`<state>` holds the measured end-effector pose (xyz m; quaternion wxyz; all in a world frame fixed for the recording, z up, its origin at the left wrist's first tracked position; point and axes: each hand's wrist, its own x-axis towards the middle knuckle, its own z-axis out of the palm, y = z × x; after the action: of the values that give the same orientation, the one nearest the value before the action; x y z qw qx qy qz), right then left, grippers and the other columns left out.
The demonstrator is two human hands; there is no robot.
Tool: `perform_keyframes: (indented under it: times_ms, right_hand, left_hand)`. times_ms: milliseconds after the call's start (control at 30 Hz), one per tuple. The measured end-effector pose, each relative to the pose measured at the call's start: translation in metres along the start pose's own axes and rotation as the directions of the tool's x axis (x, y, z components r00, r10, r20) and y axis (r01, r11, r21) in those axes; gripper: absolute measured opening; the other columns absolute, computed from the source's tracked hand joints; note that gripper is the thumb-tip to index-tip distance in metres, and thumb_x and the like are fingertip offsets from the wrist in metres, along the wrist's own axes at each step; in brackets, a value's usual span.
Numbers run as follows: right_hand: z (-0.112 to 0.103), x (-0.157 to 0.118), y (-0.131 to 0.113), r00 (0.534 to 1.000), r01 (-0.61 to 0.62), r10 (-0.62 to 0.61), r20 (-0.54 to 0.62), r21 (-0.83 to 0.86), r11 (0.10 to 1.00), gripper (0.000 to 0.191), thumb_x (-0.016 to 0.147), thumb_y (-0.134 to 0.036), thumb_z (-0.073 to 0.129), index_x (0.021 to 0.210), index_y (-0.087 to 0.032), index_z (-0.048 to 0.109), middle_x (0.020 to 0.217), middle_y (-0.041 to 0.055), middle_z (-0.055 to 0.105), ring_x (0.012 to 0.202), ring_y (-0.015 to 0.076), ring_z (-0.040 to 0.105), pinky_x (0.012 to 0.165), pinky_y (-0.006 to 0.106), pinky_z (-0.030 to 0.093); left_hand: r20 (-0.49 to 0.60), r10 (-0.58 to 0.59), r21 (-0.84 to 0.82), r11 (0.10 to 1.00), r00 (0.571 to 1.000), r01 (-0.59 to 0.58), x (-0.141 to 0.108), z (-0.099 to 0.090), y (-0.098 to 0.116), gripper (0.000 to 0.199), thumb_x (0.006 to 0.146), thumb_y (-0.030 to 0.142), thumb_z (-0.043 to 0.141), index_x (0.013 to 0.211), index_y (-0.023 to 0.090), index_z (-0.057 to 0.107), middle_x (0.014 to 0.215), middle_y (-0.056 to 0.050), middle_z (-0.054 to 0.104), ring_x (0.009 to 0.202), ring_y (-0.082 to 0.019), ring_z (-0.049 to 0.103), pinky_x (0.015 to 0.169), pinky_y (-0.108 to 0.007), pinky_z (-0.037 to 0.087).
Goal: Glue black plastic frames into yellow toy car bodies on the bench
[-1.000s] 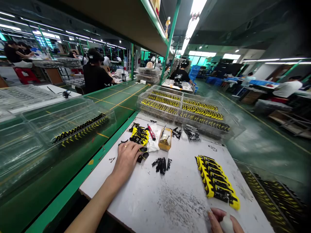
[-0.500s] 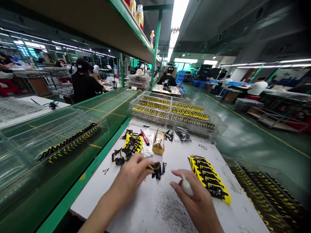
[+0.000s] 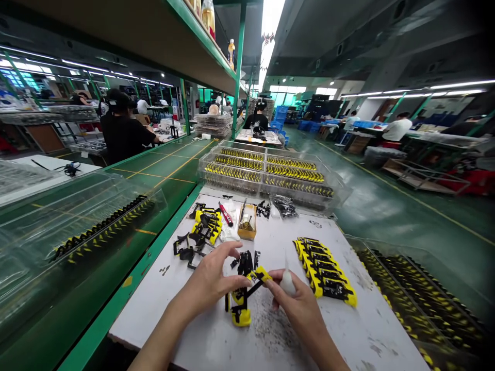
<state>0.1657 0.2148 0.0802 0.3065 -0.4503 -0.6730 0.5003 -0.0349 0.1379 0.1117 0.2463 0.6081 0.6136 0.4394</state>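
Observation:
My right hand (image 3: pixel 296 299) is closed around a small white squeeze bottle (image 3: pixel 287 284) with a thin nozzle pointing up. Its thumb and index finger pinch the end of a yellow-and-black plastic part (image 3: pixel 263 274), tilted above the table. My left hand (image 3: pixel 211 275) is at the other side, fingers curved and apart, its thumb by the part's left end; whether it touches I cannot tell. Just below, a second yellow-and-black part (image 3: pixel 241 317) is in view. Small black plastic pieces (image 3: pixel 245 262) lie behind the held part.
A row of yellow-and-black parts (image 3: pixel 327 273) lies at right. A pile of similar parts (image 3: pixel 207 226), a red cutter-like tool (image 3: pixel 225 214) and a small box (image 3: pixel 247 234) are at left and back. Clear trays (image 3: pixel 266 191) of parts stand around the white table (image 3: pixel 154 304). Other people sit farther off.
My right hand has moved left and now pinches a yellow-and-black part while keeping the bottle. My left hand, earlier closed on a part, has opened. The camera view has shifted slightly.

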Motion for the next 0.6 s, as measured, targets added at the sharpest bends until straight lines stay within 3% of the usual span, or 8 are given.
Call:
perform_keyframes:
  times_ms: [200, 300, 367, 467, 600]
  right_hand:
    - [0.006, 0.001, 0.006, 0.984, -0.143, 0.157, -0.084, 0.154, 0.978, 0.035, 0.073, -0.049, 0.067, 0.084, -0.018, 0.059, 0.077, 0.0046, 0.073, 0.047, 0.0131, 0.057, 0.052, 0.027, 0.047]
    - [0.011, -0.001, 0.007, 0.985, -0.133, 0.145, -0.09, 0.124, 0.983, 0.033, 0.075, -0.049, 0.065, 0.085, -0.018, 0.059, 0.079, 0.0048, 0.073, 0.049, 0.014, 0.058, 0.055, 0.028, 0.048]
    - [0.014, -0.002, 0.009, 0.989, -0.113, 0.118, -0.092, 0.06, 0.992, 0.033, 0.077, -0.051, 0.062, 0.084, -0.019, 0.059, 0.078, 0.0045, 0.072, 0.05, 0.0151, 0.059, 0.055, 0.029, 0.048]
    - [0.017, -0.004, 0.012, 0.99, -0.069, 0.063, -0.123, -0.049, 0.996, 0.033, 0.079, -0.053, 0.059, 0.083, -0.02, 0.059, 0.072, 0.0023, 0.069, 0.051, 0.0162, 0.06, 0.055, 0.029, 0.048]
    - [0.019, -0.007, 0.009, 0.99, -0.044, 0.027, -0.14, -0.114, 0.992, 0.032, 0.08, -0.053, 0.057, 0.084, -0.021, 0.06, 0.069, 0.0008, 0.068, 0.051, 0.016, 0.059, 0.053, 0.027, 0.047]
  left_hand:
    - [-0.021, -0.24, -0.147, 0.961, 0.971, 0.234, -0.02, 0.017, -0.024, 0.074, 0.068, 0.032, 0.075, 0.133, 0.023, 0.042, 0.124, -0.01, 0.056, 0.108, -0.025, 0.055, 0.088, -0.037, 0.046]
    - [-0.05, -0.343, -0.17, 0.928, 0.938, 0.33, -0.03, 0.029, -0.024, 0.066, 0.07, 0.026, 0.07, 0.131, 0.02, 0.044, 0.113, -0.009, 0.061, 0.091, -0.022, 0.06, 0.077, -0.034, 0.049]
    - [-0.083, -0.379, -0.198, 0.913, 0.922, 0.358, -0.033, 0.033, -0.023, 0.053, 0.074, 0.023, 0.064, 0.125, 0.02, 0.05, 0.103, -0.006, 0.064, 0.077, -0.018, 0.06, 0.07, -0.031, 0.049]
    - [-0.132, -0.398, -0.285, 0.892, 0.908, 0.35, -0.034, 0.034, -0.022, 0.044, 0.076, 0.023, 0.06, 0.119, 0.021, 0.055, 0.108, -0.006, 0.061, 0.07, -0.014, 0.058, 0.067, -0.029, 0.048]
    - [-0.037, -0.434, -0.548, 0.762, 0.9, 0.345, -0.039, 0.029, -0.02, 0.051, 0.075, 0.029, 0.065, 0.123, 0.019, 0.052, 0.108, -0.006, 0.06, 0.072, -0.012, 0.058, 0.07, -0.026, 0.048]
